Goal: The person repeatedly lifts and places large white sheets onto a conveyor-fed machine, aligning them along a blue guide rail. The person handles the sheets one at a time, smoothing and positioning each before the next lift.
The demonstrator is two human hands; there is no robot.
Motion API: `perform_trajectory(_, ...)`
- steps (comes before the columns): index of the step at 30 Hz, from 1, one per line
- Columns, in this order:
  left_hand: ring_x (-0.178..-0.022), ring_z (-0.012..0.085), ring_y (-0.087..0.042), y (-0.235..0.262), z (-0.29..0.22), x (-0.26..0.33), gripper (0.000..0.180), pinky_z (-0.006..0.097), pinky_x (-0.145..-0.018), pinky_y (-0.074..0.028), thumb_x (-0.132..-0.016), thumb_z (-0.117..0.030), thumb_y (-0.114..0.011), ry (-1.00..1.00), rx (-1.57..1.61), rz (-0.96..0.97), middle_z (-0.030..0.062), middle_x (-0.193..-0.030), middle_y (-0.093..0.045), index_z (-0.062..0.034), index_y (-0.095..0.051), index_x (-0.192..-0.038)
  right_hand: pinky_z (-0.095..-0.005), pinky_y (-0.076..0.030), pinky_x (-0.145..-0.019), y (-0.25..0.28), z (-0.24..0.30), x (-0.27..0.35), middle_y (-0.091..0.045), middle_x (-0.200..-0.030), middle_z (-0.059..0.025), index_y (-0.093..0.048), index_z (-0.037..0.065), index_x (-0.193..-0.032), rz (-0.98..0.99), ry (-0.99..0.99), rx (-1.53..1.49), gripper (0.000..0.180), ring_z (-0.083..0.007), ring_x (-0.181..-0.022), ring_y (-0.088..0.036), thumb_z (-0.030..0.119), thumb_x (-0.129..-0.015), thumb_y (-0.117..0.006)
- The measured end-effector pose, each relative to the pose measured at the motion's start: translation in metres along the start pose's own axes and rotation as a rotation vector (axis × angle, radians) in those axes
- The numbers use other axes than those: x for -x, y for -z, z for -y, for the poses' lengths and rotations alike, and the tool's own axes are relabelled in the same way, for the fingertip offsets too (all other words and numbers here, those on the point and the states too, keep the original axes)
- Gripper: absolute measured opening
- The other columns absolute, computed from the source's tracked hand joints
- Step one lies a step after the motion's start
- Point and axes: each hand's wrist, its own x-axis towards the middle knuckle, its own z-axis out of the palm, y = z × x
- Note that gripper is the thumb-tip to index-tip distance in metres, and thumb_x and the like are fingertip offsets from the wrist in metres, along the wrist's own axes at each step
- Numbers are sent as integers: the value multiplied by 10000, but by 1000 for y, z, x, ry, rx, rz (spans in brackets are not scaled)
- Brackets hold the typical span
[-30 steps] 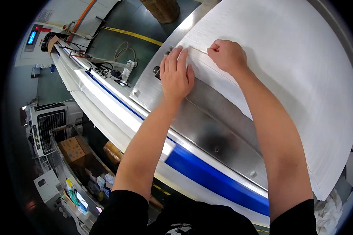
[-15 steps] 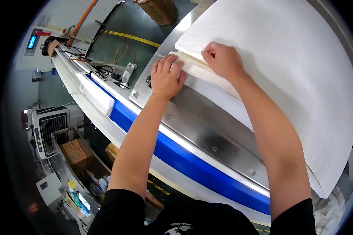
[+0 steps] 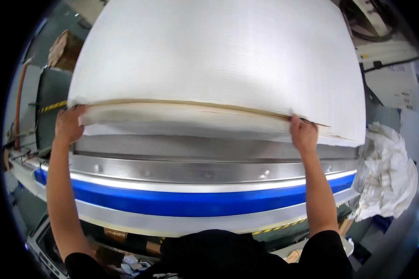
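A left hand (image 3: pixel 70 124) at centre left and a right hand (image 3: pixel 305 136) right of centre make two; one white stack (image 3: pixel 219 56) up top; one blue strip (image 3: pixel 195 201) below centre; one crumpled heap (image 3: pixel 388 176) far right.

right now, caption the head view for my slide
Left hand and right hand grasp the near edge of white sheets.

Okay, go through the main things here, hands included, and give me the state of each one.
Left hand: fingers curled around the strip's left end
Right hand: fingers curled on the strip, toward its right
White strip: parted from the stack by a long gap
White stack: lying flat
White material at right: crumpled, heaped
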Motion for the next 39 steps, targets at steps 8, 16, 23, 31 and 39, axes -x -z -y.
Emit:
perform_trajectory(8,-906,329,-612,-57,30,-46,265,408,-777,-486,-816,-22,-482,51,-84,27,158,-979,-638,-61,-630,-1033,-468,-232,-1068,-1,-255,1,-661,-869,-168,-693,69,-851,110,-259,182,640,-300,-940,-600,456,-970,-197)
perform_trajectory(16,-936,350,-597,-119,55,-63,221,416,-782,-478,-872,-42,-439,231,143,-90,205,-966,-632,-5,-619,-995,-450,-347,-1016,21,-413,2,-625,-1094,-154,-623,99,-1070,345,-400,229,439,-304,-1078,-559,385,-925,-323)
perform_trajectory(23,-925,356,-584,-141,127,-26,225,431,-793,-453,-870,-56,-429,90,-273,-29,175,-962,-620,-32,-604,-1010,-412,-484,-866,-8,-436,-7,-615,-1102,-156,-578,112,-1146,427,-401,369,351,-336,-1023,-579,196,-806,-560)
perform_trajectory(31,-939,360,-604,-20,7,-24,372,442,-832,-478,-811,-44,-448,208,-185,88,121,-1069,-637,-152,-610,-1128,-427,-477,-840,45,-451,18,-643,-1033,-158,-616,149,-1138,316,-282,363,396,-336,-945,-609,110,-748,-560)
perform_trajectory(39,-952,324,-592,64,38,34,298,427,-847,-449,-828,-102,-461,211,-164,59,102,-1034,-644,-153,-632,-1067,-444,-449,-832,114,-542,62,-625,-1048,-195,-593,111,-1140,265,-166,211,343,-373,-986,-576,139,-804,-531)
